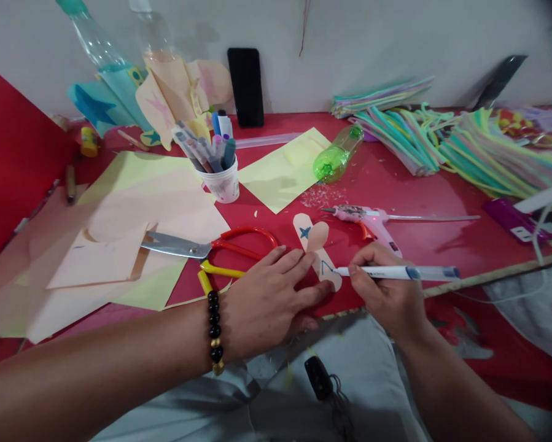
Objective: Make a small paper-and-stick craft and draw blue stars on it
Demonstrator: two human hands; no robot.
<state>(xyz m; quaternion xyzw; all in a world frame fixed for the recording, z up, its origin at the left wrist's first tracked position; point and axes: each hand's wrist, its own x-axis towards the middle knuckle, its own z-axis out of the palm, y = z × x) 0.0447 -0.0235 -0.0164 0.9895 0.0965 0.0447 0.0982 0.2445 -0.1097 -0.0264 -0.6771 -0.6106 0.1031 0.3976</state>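
Bare forearms came up from below, a black beaded bracelet (214,325) on the left wrist. Under the spread, flattened fingers (298,270) of the left hand (269,301), a peach paper cutout (310,236) lay pinned, nothing gripped, its long axis slanting from upper left to lower right, its lower end nearest the right hand (386,294). Right fingers (363,265) closed on a white marker (395,272), whose tip touched that end. Scissors (178,245) lay left of the left fingers; a pink glue gun (368,221) lay beyond the right fingers.

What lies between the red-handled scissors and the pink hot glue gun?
In the head view, a peach paper cutout with a blue star, held down by the left hand.
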